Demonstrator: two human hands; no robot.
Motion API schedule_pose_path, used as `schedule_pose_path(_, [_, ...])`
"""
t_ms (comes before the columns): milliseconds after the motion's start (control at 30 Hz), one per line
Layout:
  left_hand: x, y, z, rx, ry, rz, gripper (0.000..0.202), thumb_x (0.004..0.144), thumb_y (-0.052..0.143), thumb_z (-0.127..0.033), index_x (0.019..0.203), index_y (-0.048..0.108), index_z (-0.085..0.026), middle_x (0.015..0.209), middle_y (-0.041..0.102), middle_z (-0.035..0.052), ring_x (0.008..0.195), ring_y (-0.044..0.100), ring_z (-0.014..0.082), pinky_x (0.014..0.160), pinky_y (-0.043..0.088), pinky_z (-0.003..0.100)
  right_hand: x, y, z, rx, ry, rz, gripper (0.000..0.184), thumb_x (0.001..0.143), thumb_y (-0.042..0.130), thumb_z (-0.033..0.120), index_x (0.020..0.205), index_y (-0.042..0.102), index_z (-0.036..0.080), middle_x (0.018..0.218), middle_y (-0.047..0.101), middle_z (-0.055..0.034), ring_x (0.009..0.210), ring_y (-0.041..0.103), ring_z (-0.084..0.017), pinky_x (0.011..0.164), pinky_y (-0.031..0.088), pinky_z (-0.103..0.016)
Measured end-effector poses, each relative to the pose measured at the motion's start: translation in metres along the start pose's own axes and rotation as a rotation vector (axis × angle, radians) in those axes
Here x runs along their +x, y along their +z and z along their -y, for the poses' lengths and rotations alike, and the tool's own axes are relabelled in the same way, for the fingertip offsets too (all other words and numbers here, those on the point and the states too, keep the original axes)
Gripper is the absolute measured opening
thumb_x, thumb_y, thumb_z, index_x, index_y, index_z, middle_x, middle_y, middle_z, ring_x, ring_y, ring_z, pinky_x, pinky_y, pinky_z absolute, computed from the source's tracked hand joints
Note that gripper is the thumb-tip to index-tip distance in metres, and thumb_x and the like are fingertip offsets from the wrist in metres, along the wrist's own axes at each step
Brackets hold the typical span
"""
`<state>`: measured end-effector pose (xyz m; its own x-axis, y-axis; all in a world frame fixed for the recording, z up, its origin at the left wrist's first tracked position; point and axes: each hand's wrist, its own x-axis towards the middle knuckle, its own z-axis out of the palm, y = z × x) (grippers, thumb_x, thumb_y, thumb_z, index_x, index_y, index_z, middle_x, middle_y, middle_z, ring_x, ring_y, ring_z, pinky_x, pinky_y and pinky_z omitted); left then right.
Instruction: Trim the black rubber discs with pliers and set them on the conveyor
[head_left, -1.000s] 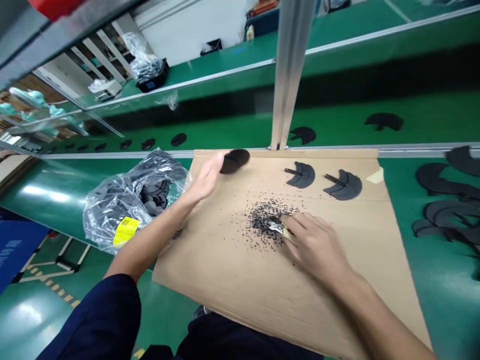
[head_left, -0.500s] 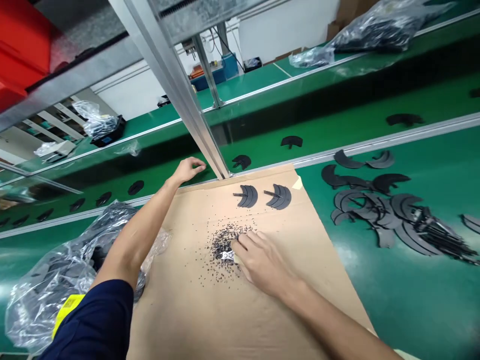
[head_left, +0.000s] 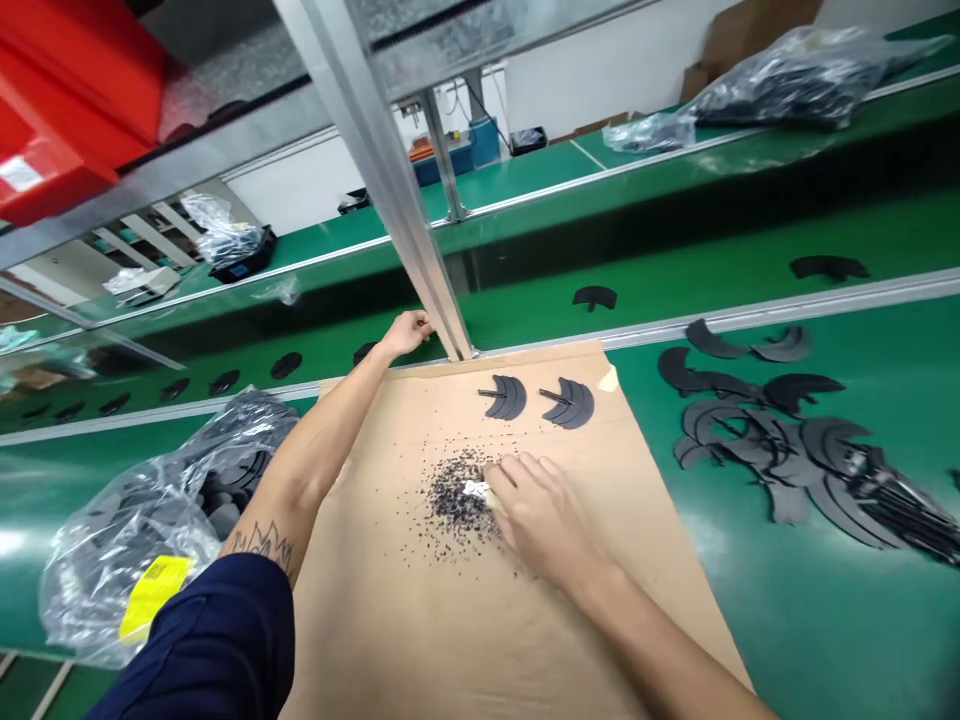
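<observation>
My left hand (head_left: pixel 409 332) reaches over the green conveyor belt, its fingers curled together beside the upright metal post (head_left: pixel 420 250). What the fingertips hold, if anything, is hidden. Above the cardboard sheet (head_left: pixel 420 640), my right hand (head_left: pixel 536 510) is closed around a small white-and-silver tool (head_left: pixel 475 488), mostly covered by the fingers. Beneath the tool spreads a pile of tiny black bits (head_left: pixel 450 500). Two dark fan-shaped pieces with stems, a left one (head_left: pixel 508 398) and a right one (head_left: pixel 574 403), lie farther up the sheet.
Curved black parts (head_left: pixel 750 430) are heaped on the green table at right. A clear plastic bag (head_left: pixel 82 590) of dark parts lies at left. Along the belt sit several black pieces, one (head_left: pixel 595 297) right of the post. A red bin (head_left: pixel 75 110) stands upper left.
My left hand has moved right, closer to the post. The black part just right of the post no longer shows there. My right hand stays over the bits; the whole view has shifted slightly.
</observation>
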<state>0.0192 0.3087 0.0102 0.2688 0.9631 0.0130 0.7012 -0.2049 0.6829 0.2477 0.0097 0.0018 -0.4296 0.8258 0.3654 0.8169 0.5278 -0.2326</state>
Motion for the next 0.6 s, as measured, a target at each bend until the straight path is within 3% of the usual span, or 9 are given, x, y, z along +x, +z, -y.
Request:
schedule_pose_path(167, [-0.068, -0.063, 0.014, -0.030, -0.075, -0.094, 0.023, 0.094, 0.062, -0.034, 0.087, 0.063, -0.012, 0.069, 0.062, 0.0005, 0.064, 0.061, 0.0115, 0.064, 0.051, 0.023, 0.003, 0.000, -0.001, 0.070, -0.053, -0.124, 0.021, 0.087, 0.057, 0.010, 0.106, 0.064, 0.016, 0.090, 0.068, -0.0077, 0.086, 0.059, -0.022, 0.075, 0.042, -0.033])
schedule_pose_path(267, [-0.125, -0.080, 0.010, -0.088, -0.038, -0.066, 0.023, 0.089, 0.064, -0.036, 0.082, 0.061, -0.014, 0.065, 0.060, -0.0004, 0.061, 0.059, 0.0110, 0.061, 0.049, 0.022, 0.006, 0.001, 0.001, 0.097, -0.108, -0.202, 0.031, 0.091, 0.054, 0.014, 0.121, 0.063, 0.015, 0.099, 0.068, -0.0115, 0.088, 0.062, -0.024, 0.076, 0.047, -0.035])
schedule_pose_path(333, [-0.166, -0.075, 0.003, -0.135, -0.002, -0.005, 0.025, 0.087, 0.065, -0.038, 0.083, 0.062, -0.014, 0.071, 0.064, 0.0012, 0.065, 0.062, 0.0120, 0.064, 0.051, 0.024, 0.008, 0.003, 0.004, 0.149, -0.130, -0.269, 0.037, 0.093, 0.055, 0.018, 0.130, 0.059, 0.015, 0.109, 0.067, -0.0144, 0.091, 0.064, -0.024, 0.077, 0.051, -0.036])
schedule_pose_path(433, [-0.225, -0.042, -0.014, -0.205, 0.049, 0.125, 0.022, 0.087, 0.066, -0.038, 0.087, 0.065, -0.016, 0.083, 0.071, 0.0037, 0.073, 0.066, 0.0145, 0.069, 0.055, 0.026, 0.012, 0.006, 0.009, 0.263, -0.150, -0.326, 0.045, 0.093, 0.062, 0.026, 0.136, 0.055, 0.016, 0.118, 0.064, -0.0173, 0.095, 0.066, -0.025, 0.079, 0.055, -0.036])
schedule_pose_path(533, [-0.265, -0.003, -0.035, -0.244, 0.072, 0.256, 0.012, 0.092, 0.064, -0.030, 0.089, 0.067, -0.019, 0.087, 0.074, 0.0048, 0.074, 0.070, 0.0158, 0.068, 0.056, 0.026, 0.016, 0.008, 0.014, 0.378, -0.268, -0.269, 0.032, 0.091, 0.062, 0.019, 0.123, 0.060, 0.020, 0.106, 0.069, -0.0124, 0.089, 0.067, -0.023, 0.075, 0.054, -0.034])
schedule_pose_path(600, [-0.279, 0.009, -0.043, -0.223, 0.062, 0.304, 0.011, 0.095, 0.059, -0.026, 0.092, 0.066, -0.020, 0.090, 0.075, 0.0054, 0.074, 0.071, 0.0152, 0.067, 0.057, 0.025, 0.017, 0.008, 0.017, 0.457, -0.295, -0.220, 0.020, 0.091, 0.059, 0.015, 0.109, 0.061, 0.022, 0.092, 0.069, -0.0071, 0.079, 0.066, -0.020, 0.071, 0.052, -0.032])
